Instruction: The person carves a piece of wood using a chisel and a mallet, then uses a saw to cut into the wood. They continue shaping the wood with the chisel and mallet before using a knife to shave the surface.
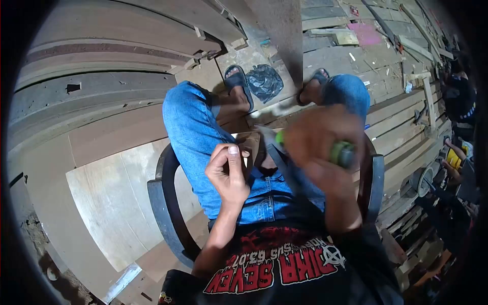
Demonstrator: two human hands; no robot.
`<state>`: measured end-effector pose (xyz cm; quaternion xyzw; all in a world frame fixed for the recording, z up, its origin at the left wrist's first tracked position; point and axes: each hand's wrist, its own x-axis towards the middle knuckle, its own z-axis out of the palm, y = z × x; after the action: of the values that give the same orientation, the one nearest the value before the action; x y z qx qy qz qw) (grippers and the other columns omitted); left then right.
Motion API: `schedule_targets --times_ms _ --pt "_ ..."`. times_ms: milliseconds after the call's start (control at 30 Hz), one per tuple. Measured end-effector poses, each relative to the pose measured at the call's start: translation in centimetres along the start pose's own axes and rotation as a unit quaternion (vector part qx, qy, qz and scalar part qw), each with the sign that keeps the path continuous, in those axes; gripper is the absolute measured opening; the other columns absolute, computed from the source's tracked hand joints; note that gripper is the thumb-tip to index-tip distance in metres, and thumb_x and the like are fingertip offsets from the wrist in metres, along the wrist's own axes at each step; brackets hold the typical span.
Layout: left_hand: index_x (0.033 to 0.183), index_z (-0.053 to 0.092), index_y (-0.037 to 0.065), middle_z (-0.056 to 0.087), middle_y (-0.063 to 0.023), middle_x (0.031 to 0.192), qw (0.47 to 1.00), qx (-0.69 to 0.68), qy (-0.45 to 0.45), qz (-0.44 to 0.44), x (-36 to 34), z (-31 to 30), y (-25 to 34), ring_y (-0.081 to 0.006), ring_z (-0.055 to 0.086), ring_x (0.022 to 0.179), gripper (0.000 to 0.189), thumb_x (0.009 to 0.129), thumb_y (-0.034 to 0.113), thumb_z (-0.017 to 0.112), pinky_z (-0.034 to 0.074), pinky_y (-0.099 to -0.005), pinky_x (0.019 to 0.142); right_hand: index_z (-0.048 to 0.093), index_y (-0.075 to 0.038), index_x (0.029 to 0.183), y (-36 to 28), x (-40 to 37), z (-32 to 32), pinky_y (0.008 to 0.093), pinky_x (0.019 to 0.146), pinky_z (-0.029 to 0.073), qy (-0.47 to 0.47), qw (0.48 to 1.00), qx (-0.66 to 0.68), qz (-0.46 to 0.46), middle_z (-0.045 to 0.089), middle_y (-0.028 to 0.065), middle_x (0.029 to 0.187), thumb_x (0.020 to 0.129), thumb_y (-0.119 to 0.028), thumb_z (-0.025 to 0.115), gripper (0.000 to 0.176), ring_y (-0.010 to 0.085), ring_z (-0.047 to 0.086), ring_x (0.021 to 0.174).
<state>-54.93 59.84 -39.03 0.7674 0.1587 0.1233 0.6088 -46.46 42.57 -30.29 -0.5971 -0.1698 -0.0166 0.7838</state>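
My right hand (325,137), blurred by motion, is wrapped round a tool with a green and black handle (343,154). The tool's green front end shows left of the fist and points toward my left hand; its working end is blurred. My left hand (227,170) is closed above my lap, thumb pressed against the curled fingers. Right behind its fingertips, between my knees, is a brown wooden piece (249,142). I cannot tell whether the left fingers grip that piece.
Dark curved chair arms (158,203) flank my thighs. Large wooden panels (112,40) stand at the left. Between my sandalled feet lies a black plastic bag (264,83). Long planks (401,117) and wood scraps cover the right side, where another person's arm (456,148) shows.
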Motion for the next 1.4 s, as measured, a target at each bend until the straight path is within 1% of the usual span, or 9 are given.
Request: schedule_targets --times_ms 133,200,333,467,600,667,867,967,1400 --pt "0.076 0.069 -0.005 0.065 -0.0090 0.078 0.999 -0.005 -0.017 0.036 -0.2 0.7 -0.2 -0.0144 0.058 0.072 0.030 0.101 0.011 0.063 0.044 -0.0301 0.066 0.043 -0.010 0.059 6.6 -1.1 -0.5 0.0280 0.049 0.036 -0.078 0.992 0.091 0.046 0.049 0.0005 0.058 0.080 -0.019 0.074 0.038 0.0121 0.048 0.050" --pt "0.076 0.069 -0.005 0.065 -0.0096 0.078 0.999 0.009 -0.040 -0.013 -0.4 0.4 0.8 -0.0152 0.059 0.072 0.029 0.100 0.010 0.064 0.045 -0.0299 0.066 0.043 -0.006 0.058 2.9 1.0 -1.8 0.0279 0.048 0.032 -0.088 0.993 0.084 -0.001 0.046 0.0011 0.054 0.071 0.000 0.066 0.027 0.0103 0.043 0.048" --pt "0.076 0.069 -0.005 0.066 -0.0094 0.078 0.999 -0.016 -0.032 0.007 -0.4 0.8 0.2 -0.0146 0.059 0.072 0.026 0.099 0.007 0.064 0.045 -0.0290 0.066 0.042 -0.007 0.058 -1.6 1.3 -0.8 0.0289 0.047 0.031 -0.008 0.995 0.028 -0.093 0.045 0.0004 0.053 0.071 -0.002 0.067 0.029 0.0099 0.042 0.048" --pt "0.075 0.069 -0.003 0.066 -0.0095 0.077 0.998 0.013 -0.065 -0.003 -0.4 0.8 1.1 -0.0151 0.060 0.070 0.024 0.097 0.006 0.065 0.046 -0.0302 0.064 0.044 -0.007 0.060 7.9 -2.1 -0.5 0.0290 0.045 0.030 -0.087 0.988 0.097 0.082 0.046 -0.0004 0.054 0.079 -0.006 0.069 0.031 0.0093 0.045 0.048" --pt "0.075 0.066 -0.005 0.065 -0.0083 0.080 0.997 0.034 -0.066 0.031 -0.7 0.9 0.6 -0.0126 0.057 0.071 0.031 0.102 0.010 0.059 0.043 -0.0284 0.065 0.039 -0.011 0.059 4.1 -0.5 -1.2 0.0284 0.045 0.033 -0.004 0.992 0.126 0.002 0.047 0.0001 0.056 0.081 -0.020 0.077 0.044 0.0118 0.044 0.047" --pt "0.074 0.066 -0.005 0.065 -0.0085 0.080 0.999 0.010 -0.041 0.022 -0.8 0.8 0.5 -0.0130 0.058 0.073 0.032 0.102 0.010 0.059 0.043 -0.0284 0.067 0.040 -0.011 0.059 0.6 0.5 -2.6 0.0284 0.045 0.034 -0.053 0.986 0.154 -0.036 0.048 0.0007 0.056 0.082 -0.021 0.077 0.045 0.0125 0.045 0.046" --pt "0.076 0.067 -0.004 0.065 -0.0091 0.079 0.999 0.002 -0.002 0.040 -0.6 0.9 0.0 -0.0135 0.057 0.071 0.027 0.099 0.007 0.062 0.043 -0.0288 0.064 0.041 -0.013 0.059 7.3 -2.9 -0.5 0.0284 0.044 0.035 -0.039 0.998 0.047 0.009 0.049 0.0001 0.055 0.084 -0.024 0.076 0.045 0.0136 0.045 0.044" --pt "0.074 0.065 -0.005 0.064 -0.0087 0.079 0.999 0.016 0.001 0.047 -0.4 1.1 0.4 -0.0136 0.056 0.071 0.028 0.100 0.007 0.062 0.043 -0.0291 0.064 0.042 -0.012 0.060 4.4 -1.0 -1.5 0.0289 0.044 0.035 -0.049 0.998 0.013 -0.040 0.049 -0.0004 0.054 0.084 -0.025 0.076 0.043 0.0142 0.045 0.043" --pt "0.075 0.059 -0.003 0.061 -0.0063 0.077 0.999 -0.025 0.033 0.036 0.5 1.5 -0.4 -0.0123 0.053 0.073 0.030 0.102 0.009 0.062 0.042 -0.0289 0.068 0.042 -0.010 0.059 3.0 -1.1 -1.5 0.0285 0.045 0.037 -0.048 0.997 0.017 -0.063 0.048 -0.0004 0.053 0.076 -0.009 0.071 0.033 0.0114 0.049 0.045"
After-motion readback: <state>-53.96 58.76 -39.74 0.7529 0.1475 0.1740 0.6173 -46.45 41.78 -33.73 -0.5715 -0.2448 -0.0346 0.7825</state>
